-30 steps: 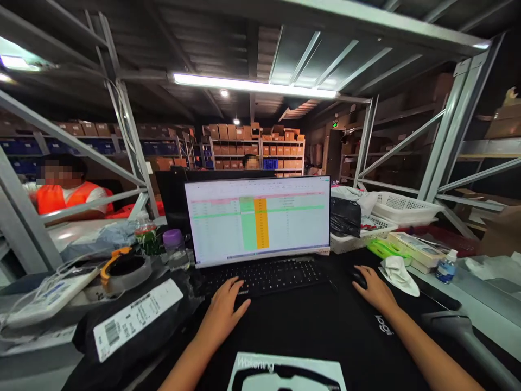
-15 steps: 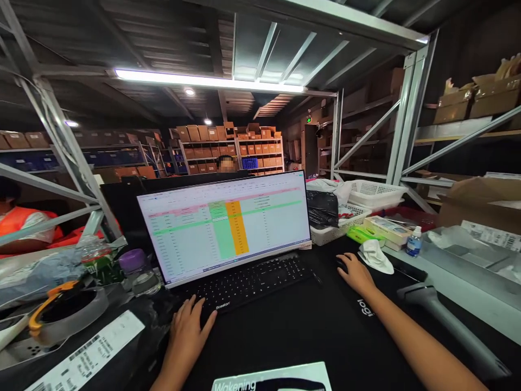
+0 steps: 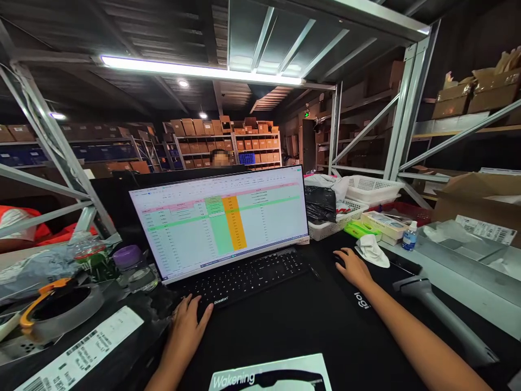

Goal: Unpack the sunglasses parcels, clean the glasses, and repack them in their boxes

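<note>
My left hand (image 3: 185, 326) lies flat, fingers spread, on the near left corner of a black keyboard (image 3: 248, 277). Behind the keyboard stands a monitor (image 3: 222, 220) showing a spreadsheet with green and orange columns. My right hand (image 3: 353, 267) is cupped over a black mouse (image 3: 339, 260) on the black desk mat (image 3: 309, 326). A crumpled white cloth (image 3: 370, 250) lies just right of that hand.
A grey barcode scanner (image 3: 442, 312) lies at the right. Tape dispenser (image 3: 52, 307), a labelled black parcel (image 3: 81, 353) and bottles (image 3: 132, 266) crowd the left. White baskets (image 3: 366, 193) stand behind the monitor's right. A boxed item (image 3: 272, 374) lies at the near edge. People sit beyond the racks.
The view has swung to the right, so the monitor and keyboard sit further left in the picture. Both hands keep their places on the keyboard and the mouse.
</note>
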`<state>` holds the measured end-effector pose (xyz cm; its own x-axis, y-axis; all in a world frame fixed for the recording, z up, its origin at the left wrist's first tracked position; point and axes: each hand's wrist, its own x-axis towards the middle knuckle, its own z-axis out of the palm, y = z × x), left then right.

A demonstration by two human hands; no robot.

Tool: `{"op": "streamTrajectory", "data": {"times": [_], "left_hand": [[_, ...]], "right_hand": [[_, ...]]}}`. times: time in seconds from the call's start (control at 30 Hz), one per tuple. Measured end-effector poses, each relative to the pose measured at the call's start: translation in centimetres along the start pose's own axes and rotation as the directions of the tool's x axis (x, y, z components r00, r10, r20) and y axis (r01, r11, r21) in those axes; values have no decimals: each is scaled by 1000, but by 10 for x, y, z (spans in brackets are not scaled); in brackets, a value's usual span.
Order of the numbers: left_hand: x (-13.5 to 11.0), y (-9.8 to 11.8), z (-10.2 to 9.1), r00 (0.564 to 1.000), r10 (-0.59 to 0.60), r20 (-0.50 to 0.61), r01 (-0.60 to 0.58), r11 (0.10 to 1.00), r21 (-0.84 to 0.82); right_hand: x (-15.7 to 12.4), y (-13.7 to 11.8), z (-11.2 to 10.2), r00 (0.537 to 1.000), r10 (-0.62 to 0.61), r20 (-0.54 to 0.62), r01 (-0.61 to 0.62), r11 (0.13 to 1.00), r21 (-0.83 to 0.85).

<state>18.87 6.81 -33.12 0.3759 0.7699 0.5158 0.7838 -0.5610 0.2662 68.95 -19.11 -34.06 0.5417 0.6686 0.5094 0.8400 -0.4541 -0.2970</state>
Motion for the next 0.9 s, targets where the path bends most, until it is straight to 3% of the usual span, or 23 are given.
{"op": "streamTrajectory", "data": {"times": [0.17,0.33,0.5,0.7,0.8,0.9], "left_hand": [[-1,3,-2,1000,23,-1,-23,1000,3],[-2,6,-3,999,29,26,-29,999,18],[-3,7,-5,997,21,72,-23,999,28],[-5,11,-9,996,12,87,-16,999,48],[-4,10,-9,996,5,88,-11,997,71],[-1,8,-8,995,9,95,-17,996,90]], "right_hand": [[0,-4,-4,1000,10,-6,-10,1000,-8],[-3,-19,-23,999,-1,-37,0,1000,-17],[-14,-72,-37,984,-179,14,178,984,20],[-18,-154,-13,901,-408,147,395,912,112],[-8,-174,-2,888,-434,154,421,900,113],[3,-170,-3,884,-448,134,439,894,93]]}}
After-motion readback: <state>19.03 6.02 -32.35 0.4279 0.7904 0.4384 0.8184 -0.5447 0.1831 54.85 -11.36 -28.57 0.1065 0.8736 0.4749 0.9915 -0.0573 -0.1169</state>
